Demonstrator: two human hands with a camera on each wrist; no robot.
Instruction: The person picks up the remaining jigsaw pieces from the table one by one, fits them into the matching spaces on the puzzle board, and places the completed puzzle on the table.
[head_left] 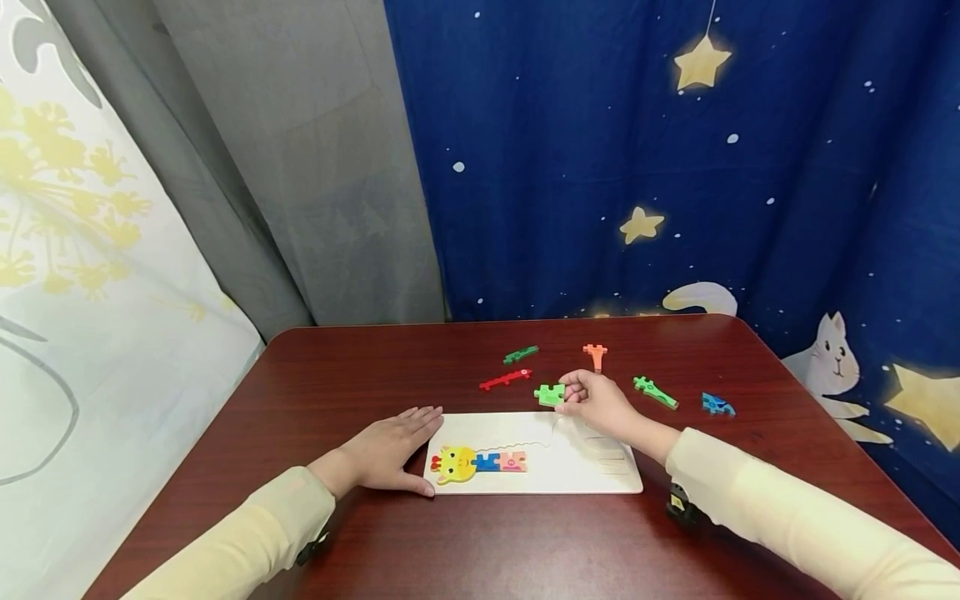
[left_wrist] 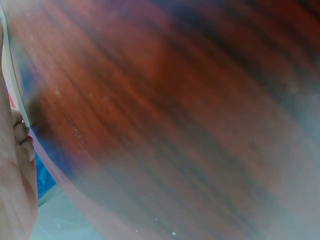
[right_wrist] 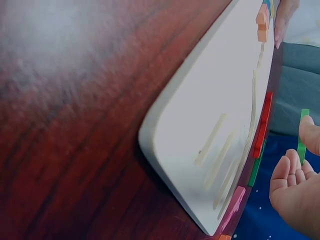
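A pale wooden puzzle board (head_left: 577, 477) lies on the table, with a yellow giraffe head (head_left: 456, 464), a blue piece (head_left: 487, 462) and a pink piece (head_left: 513, 462) joined in a row at its left. My left hand (head_left: 393, 450) rests at the board's left end, fingers extended; only its edge (left_wrist: 15, 185) shows in the left wrist view. Between thumb and fingers, my right hand (head_left: 600, 404) pinches a light green puzzle piece (head_left: 550, 395) above the board's far edge. The right wrist view shows that green piece (right_wrist: 304, 114) edge-on.
Beyond the board lie a dark green piece (head_left: 521, 355), a red piece (head_left: 506, 380) and an orange piece (head_left: 596, 357). Farther right are a long green piece (head_left: 656, 392) and a blue piece (head_left: 717, 405). Curtains (head_left: 562, 167) hang behind the brown table (head_left: 360, 367).
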